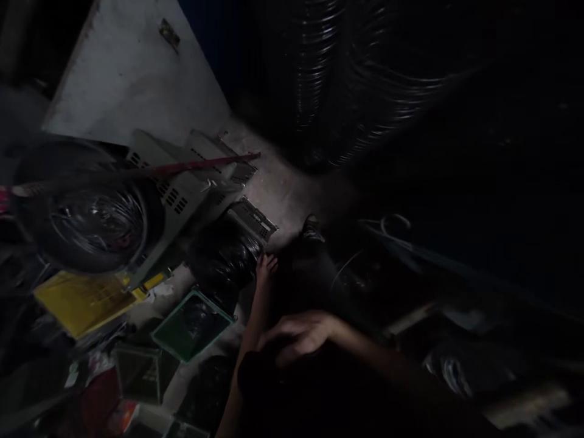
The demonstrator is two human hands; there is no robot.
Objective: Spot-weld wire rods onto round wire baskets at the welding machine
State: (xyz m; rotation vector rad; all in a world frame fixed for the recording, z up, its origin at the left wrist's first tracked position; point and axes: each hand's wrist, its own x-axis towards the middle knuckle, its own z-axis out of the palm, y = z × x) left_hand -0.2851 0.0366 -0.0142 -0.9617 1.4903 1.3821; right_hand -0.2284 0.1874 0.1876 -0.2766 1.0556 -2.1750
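Observation:
The scene is very dark. My left hand [266,265] reaches forward from the bottom middle, its fingers curled on the edge of a shiny black plastic-wrapped bundle [225,255] on the floor. Closer to me, my right hand [298,333] hovers with its fingers stretched and slightly bent over a dark shape [269,371] that I cannot make out. Whether it touches that shape is unclear. A dark shoe [311,228] shows just beyond the hands.
Grey vented metal casings [191,182] lie left of centre with a red rod [182,165] across them. A white panel [132,73] leans behind. A wire coil [91,219], a yellow sheet [82,301] and a green tray [191,325] clutter the left. Black coiled hoses [347,79] hang above.

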